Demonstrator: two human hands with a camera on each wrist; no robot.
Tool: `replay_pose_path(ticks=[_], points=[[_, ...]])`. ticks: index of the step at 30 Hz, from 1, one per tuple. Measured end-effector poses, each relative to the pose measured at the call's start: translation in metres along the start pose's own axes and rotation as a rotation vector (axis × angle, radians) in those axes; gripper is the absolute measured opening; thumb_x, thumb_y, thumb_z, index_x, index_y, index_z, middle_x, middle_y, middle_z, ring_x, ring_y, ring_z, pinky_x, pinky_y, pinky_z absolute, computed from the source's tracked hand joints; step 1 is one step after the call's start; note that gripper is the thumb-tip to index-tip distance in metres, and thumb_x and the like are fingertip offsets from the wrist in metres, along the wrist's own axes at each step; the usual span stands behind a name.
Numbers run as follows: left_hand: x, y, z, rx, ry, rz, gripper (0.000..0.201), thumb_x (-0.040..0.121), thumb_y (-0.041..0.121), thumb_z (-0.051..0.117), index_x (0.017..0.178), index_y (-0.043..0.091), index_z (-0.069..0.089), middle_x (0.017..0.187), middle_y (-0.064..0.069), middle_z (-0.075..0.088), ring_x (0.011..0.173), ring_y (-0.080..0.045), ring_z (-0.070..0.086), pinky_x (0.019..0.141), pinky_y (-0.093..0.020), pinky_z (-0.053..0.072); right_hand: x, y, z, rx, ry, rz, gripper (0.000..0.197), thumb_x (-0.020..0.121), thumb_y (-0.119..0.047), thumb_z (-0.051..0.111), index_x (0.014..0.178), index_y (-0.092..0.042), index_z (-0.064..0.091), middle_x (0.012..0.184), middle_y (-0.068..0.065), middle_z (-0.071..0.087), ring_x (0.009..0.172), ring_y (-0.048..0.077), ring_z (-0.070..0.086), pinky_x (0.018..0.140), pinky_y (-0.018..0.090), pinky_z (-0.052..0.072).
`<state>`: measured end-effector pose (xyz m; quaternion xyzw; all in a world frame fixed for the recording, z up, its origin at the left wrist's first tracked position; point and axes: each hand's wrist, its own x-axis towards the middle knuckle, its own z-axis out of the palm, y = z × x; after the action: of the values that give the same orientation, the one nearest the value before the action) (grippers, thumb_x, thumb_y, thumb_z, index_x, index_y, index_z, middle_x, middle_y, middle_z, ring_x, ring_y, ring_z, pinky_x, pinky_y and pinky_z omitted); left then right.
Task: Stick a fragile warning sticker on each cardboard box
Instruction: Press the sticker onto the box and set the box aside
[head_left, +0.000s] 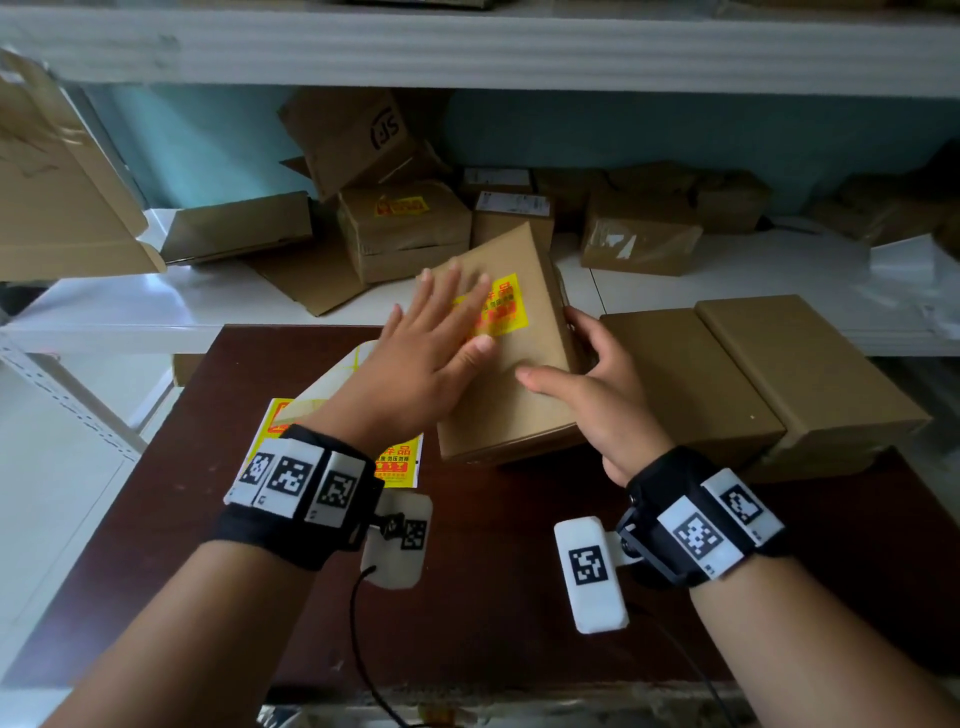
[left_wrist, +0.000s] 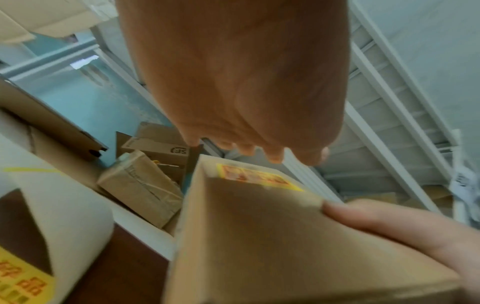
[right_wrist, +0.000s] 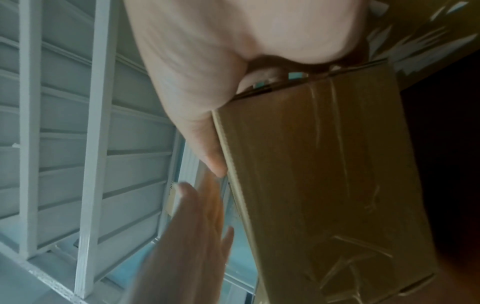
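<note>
A brown cardboard box (head_left: 519, 395) is tilted up at the middle of the dark table, with a yellow fragile sticker (head_left: 511, 306) on its top face. My left hand (head_left: 441, 332) lies over the sticker with straight, spread fingers. In the left wrist view its palm (left_wrist: 246, 82) is raised above the box (left_wrist: 272, 246) and the sticker (left_wrist: 259, 178). My right hand (head_left: 592, 358) grips the box's right side, thumb on top and fingers round the edge. The right wrist view shows that thumb (right_wrist: 202, 127) along the box (right_wrist: 324, 185).
A sheet of yellow stickers (head_left: 402, 462) and white backing paper (head_left: 337, 374) lie on the table under my left wrist. Two plain boxes (head_left: 691, 384) (head_left: 800, 358) sit at the right. The white shelf (head_left: 182, 301) behind holds several boxes, one stickered (head_left: 405, 223).
</note>
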<state>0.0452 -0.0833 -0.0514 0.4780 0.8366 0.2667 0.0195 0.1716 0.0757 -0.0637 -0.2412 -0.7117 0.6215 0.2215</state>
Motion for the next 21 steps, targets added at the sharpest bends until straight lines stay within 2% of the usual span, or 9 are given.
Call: replay_pose_path(ticks=[2,4,7,8,10,13,16,18,21], points=[[0.001,0.013,0.006,0.027,-0.028,0.107,0.067,0.092,0.069,0.012,0.154,0.046,0.002,0.165,0.012,-0.011,0.152,-0.015,-0.017,0.123,-0.047,-0.003,-0.001,-0.001,0.002,-0.023,0.002,-0.024,0.095,0.049,-0.052,0.089,0.137,-0.040,0.053,0.133,-0.011,0.059,0.117,0.008,0.062,0.101,0.038,0.052],[0.001,0.017,0.009,0.104,-0.042,0.144,0.065,0.094,0.068,0.009,0.155,0.047,0.003,0.166,0.011,-0.009,0.152,-0.014,-0.015,0.123,-0.049,-0.002,-0.003,-0.004,0.001,-0.038,0.008,-0.025,0.094,0.049,-0.056,0.089,0.135,-0.042,0.053,0.131,-0.013,0.060,0.117,0.007,0.061,0.100,0.038,0.053],[0.000,0.007,0.007,0.141,-0.082,0.098,0.058,0.095,0.066,0.007,0.152,0.055,-0.001,0.165,0.017,-0.011,0.152,-0.011,-0.014,0.123,-0.050,0.000,-0.004,-0.007,-0.004,0.014,-0.004,-0.009,0.071,0.067,-0.032,0.089,0.129,-0.043,0.054,0.118,-0.023,0.061,0.107,0.004,0.065,0.097,0.038,0.055],[-0.001,0.003,0.005,0.146,-0.097,0.062,0.054,0.097,0.065,0.007,0.150,0.058,-0.001,0.165,0.018,-0.012,0.152,-0.011,-0.014,0.123,-0.051,-0.001,-0.005,-0.007,-0.007,0.036,-0.016,-0.008,0.069,0.072,-0.023,0.087,0.130,-0.043,0.053,0.114,-0.026,0.060,0.104,0.003,0.067,0.096,0.037,0.056],[-0.001,-0.005,0.001,0.160,-0.115,-0.028,0.049,0.100,0.062,0.010,0.148,0.062,-0.002,0.164,0.019,-0.012,0.152,-0.013,-0.013,0.122,-0.053,-0.001,-0.005,-0.008,-0.009,0.054,-0.025,-0.013,0.070,0.075,-0.020,0.085,0.132,-0.043,0.053,0.112,-0.028,0.059,0.103,0.004,0.068,0.094,0.037,0.057],[-0.003,-0.010,-0.005,0.185,-0.122,-0.136,0.050,0.098,0.063,0.009,0.147,0.063,-0.002,0.166,0.014,-0.011,0.153,-0.015,-0.014,0.122,-0.054,-0.002,-0.005,-0.005,-0.006,0.046,-0.023,-0.010,0.073,0.072,-0.027,0.086,0.135,-0.041,0.052,0.125,-0.020,0.058,0.110,0.009,0.066,0.096,0.040,0.056],[-0.004,-0.003,-0.008,0.178,-0.075,-0.183,0.054,0.099,0.064,0.011,0.152,0.055,0.000,0.166,0.008,-0.012,0.152,-0.018,-0.016,0.122,-0.054,-0.002,-0.004,-0.003,-0.001,0.004,-0.019,-0.008,0.078,0.065,-0.043,0.085,0.135,-0.044,0.051,0.132,-0.015,0.058,0.114,0.011,0.063,0.097,0.043,0.055],[-0.002,0.011,-0.008,0.134,-0.029,-0.106,0.059,0.097,0.066,0.012,0.154,0.050,0.001,0.166,0.009,-0.012,0.152,-0.019,-0.017,0.122,-0.053,-0.002,-0.003,-0.003,0.002,-0.033,-0.021,-0.029,0.078,0.062,-0.050,0.083,0.133,-0.046,0.051,0.132,-0.018,0.058,0.116,0.009,0.062,0.100,0.042,0.053],[0.000,0.029,-0.005,0.126,-0.065,0.026,0.061,0.094,0.069,0.009,0.153,0.053,0.003,0.165,0.014,-0.010,0.152,-0.016,-0.016,0.122,-0.050,-0.005,-0.005,-0.006,0.004,-0.043,-0.016,-0.072,0.077,0.064,-0.051,0.083,0.134,-0.043,0.052,0.130,-0.019,0.057,0.116,0.003,0.060,0.101,0.037,0.052]])
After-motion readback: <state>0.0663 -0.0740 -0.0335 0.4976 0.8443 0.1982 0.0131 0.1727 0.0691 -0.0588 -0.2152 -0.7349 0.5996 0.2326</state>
